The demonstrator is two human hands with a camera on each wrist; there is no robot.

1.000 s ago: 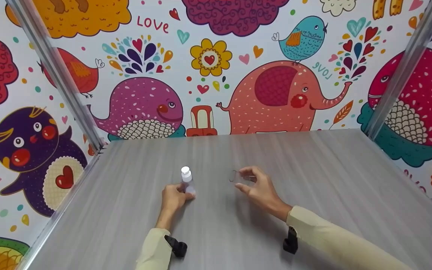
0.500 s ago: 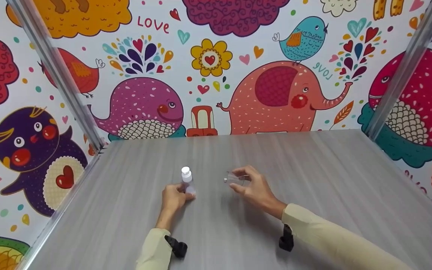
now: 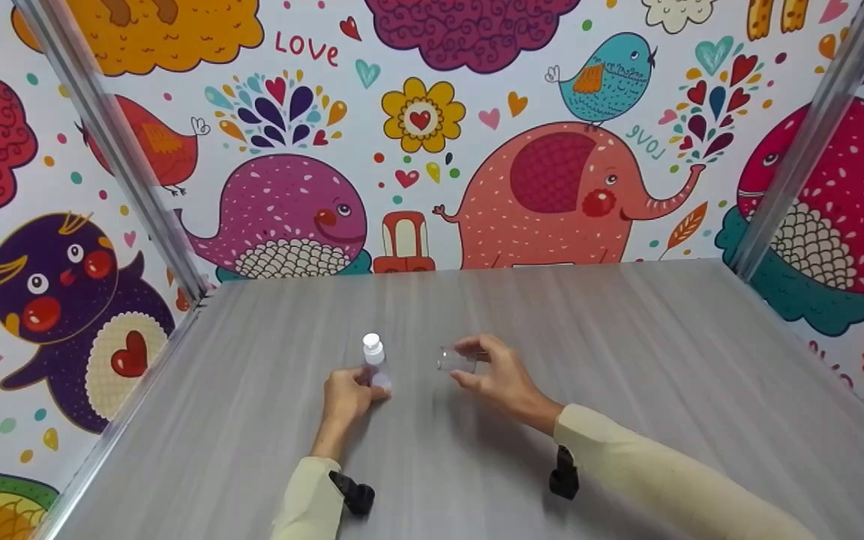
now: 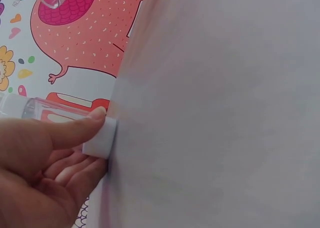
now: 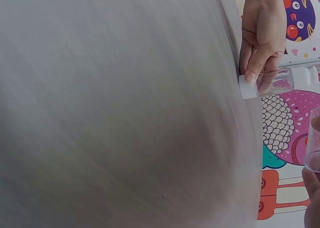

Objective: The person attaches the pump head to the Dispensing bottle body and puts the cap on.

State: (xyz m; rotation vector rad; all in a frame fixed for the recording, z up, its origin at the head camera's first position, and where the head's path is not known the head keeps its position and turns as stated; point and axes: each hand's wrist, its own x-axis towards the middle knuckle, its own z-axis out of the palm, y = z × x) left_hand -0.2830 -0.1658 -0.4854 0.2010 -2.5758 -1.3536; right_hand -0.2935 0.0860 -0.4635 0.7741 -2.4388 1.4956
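A small clear bottle (image 3: 376,366) with a white neck and top stands upright on the table. My left hand (image 3: 347,394) holds it low down, thumb on the white base (image 4: 101,138) in the left wrist view. To the right of the bottle, my right hand (image 3: 508,381) grips a clear, hollow cap (image 3: 453,360) between thumb and fingers, above the table. Its open round end points left, a short gap away from the bottle. In the right wrist view the cap (image 5: 313,150) is partly cut off by the frame edge.
The grey wood-grain table (image 3: 589,322) spreads around both hands. Patterned walls (image 3: 417,195) with cartoon animals close off the back and sides. Metal posts (image 3: 132,165) stand at the back corners. A black wrist camera (image 3: 564,474) hangs under the right sleeve.
My right hand has moved left toward the bottle, and the cap has turned so its open end shows differently. My left hand and the bottle have stayed in place.
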